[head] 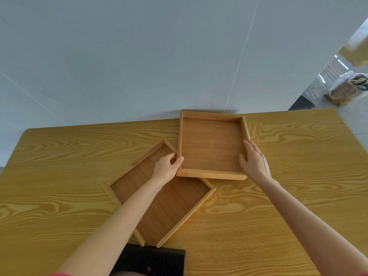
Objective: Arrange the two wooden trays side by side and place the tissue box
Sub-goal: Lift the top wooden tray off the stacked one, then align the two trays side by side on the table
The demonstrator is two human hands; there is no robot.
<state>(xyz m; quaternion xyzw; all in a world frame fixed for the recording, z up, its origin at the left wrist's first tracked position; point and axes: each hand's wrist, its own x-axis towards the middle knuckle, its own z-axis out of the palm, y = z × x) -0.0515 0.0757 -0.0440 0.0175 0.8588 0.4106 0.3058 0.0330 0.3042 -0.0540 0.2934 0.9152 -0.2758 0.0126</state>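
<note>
Two wooden trays lie on the wood-grain table [298, 156]. The upper tray [211, 144] sits square near the table's far edge, and its front left corner overlaps the lower tray [171, 204], which lies turned at an angle beneath it. My left hand [167, 169] grips the upper tray's left wall near the front corner. My right hand [253, 162] holds its right wall, fingers along the rim. A black box [151, 261], possibly the tissue box, stands at the table's near edge, partly hidden by my left forearm.
A pale wall rises directly behind the table's far edge. On the floor at the far right stands a plastic-wrapped bag [348, 88]. Bare table surface stretches to the left and right of the trays.
</note>
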